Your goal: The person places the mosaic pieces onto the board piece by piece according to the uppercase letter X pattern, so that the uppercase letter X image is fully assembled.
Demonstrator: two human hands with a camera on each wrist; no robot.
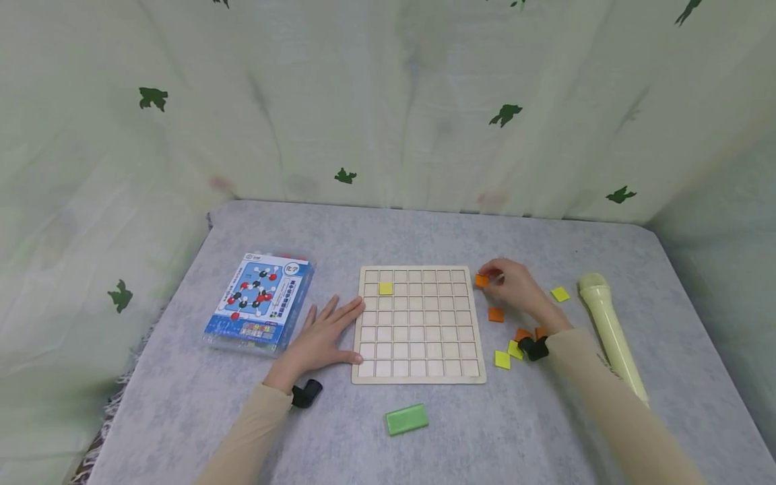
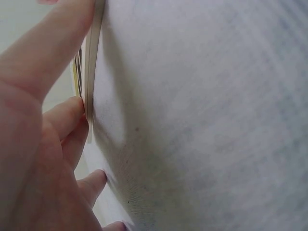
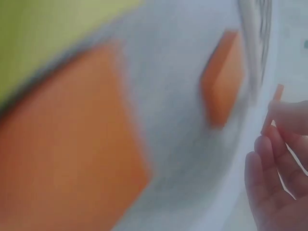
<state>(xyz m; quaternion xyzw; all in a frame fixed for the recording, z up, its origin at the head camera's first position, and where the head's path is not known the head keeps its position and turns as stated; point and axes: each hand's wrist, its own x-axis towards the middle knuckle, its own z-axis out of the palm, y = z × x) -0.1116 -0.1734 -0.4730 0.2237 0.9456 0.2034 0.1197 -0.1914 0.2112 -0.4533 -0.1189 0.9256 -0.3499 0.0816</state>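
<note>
Beside the board [image 1: 419, 325], the right hand [image 1: 514, 285] pinches an orange tile [image 1: 481, 281]; the flat left hand [image 1: 324, 336] steadies the board; next, seating the tile squarely in a cell.

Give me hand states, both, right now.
Left hand: open, fingers flat against the wooden grid board edge.
Right hand: closed, fingers pinching an orange tile.

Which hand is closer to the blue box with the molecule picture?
Left. The left hand lies flat on the table just right of the blue box, touching the wooden grid board. The right hand is beyond the board's far side, pinching an orange tile.
</note>
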